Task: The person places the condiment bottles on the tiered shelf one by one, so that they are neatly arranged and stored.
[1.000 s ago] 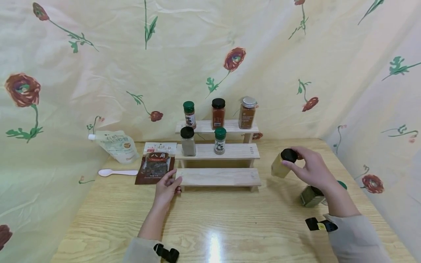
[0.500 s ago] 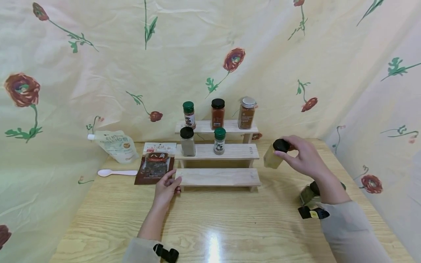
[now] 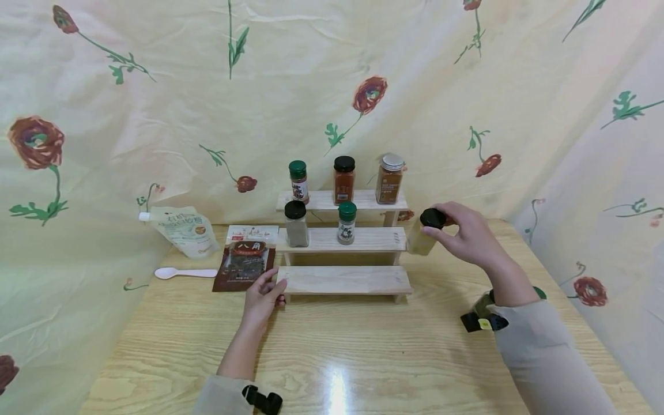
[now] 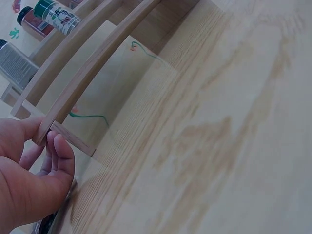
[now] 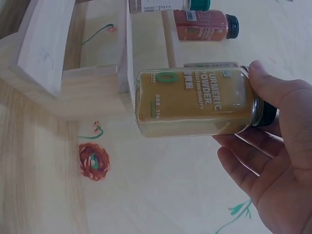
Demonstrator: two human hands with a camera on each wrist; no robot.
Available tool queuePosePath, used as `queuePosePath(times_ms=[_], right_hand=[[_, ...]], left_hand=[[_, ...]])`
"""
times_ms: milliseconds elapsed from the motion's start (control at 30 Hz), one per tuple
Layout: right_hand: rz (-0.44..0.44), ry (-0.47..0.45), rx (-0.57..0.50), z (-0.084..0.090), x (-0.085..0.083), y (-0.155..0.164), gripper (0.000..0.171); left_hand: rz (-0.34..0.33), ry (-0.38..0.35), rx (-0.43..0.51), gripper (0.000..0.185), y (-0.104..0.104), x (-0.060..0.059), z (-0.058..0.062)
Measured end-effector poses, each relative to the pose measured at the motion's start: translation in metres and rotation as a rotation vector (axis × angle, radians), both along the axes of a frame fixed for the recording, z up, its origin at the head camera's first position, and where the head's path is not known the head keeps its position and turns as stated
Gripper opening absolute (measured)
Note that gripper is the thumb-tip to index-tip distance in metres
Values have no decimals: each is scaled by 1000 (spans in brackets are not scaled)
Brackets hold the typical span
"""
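A three-step wooden spice rack (image 3: 342, 279) stands mid-table. My right hand (image 3: 464, 235) grips a black-capped jar of yellow turmeric powder (image 3: 421, 239) (image 5: 195, 100) by its cap, in the air just right of the rack's middle step. My left hand (image 3: 263, 297) (image 4: 34, 180) holds the left end of the lowest step (image 4: 92, 68), thumb and fingers around the board's edge. On the middle step stand a black-capped grey jar (image 3: 296, 223) and a green-capped jar (image 3: 346, 222). The top step carries three jars (image 3: 344, 178).
A brown spice packet (image 3: 244, 264), a white packet (image 3: 252, 232), a white spoon (image 3: 184, 272) and a spouted pouch (image 3: 181, 229) lie left of the rack. A dark jar (image 3: 483, 301) sits behind my right forearm. Floral cloth (image 3: 155, 115) hangs around the table.
My right hand has carried the turmeric jar up and to the left, from the table's right side toward the rack's middle step. The left hand has stayed on the lowest step.
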State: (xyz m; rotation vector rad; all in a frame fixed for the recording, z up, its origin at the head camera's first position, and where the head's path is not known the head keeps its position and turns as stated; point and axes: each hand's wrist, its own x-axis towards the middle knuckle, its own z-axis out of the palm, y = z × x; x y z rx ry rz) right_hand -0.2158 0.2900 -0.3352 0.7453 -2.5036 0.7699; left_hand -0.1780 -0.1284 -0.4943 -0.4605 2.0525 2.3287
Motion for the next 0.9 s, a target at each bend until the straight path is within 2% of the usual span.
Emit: queuePosePath(times_ms=[433, 900], right_hand=[[90, -31, 17, 6, -26, -27, 31], [105, -143, 13, 3, -45, -46, 33]], left_hand=[[1, -2, 7, 47, 0, -1, 1], [-10, 4, 17, 46, -1, 0, 2]])
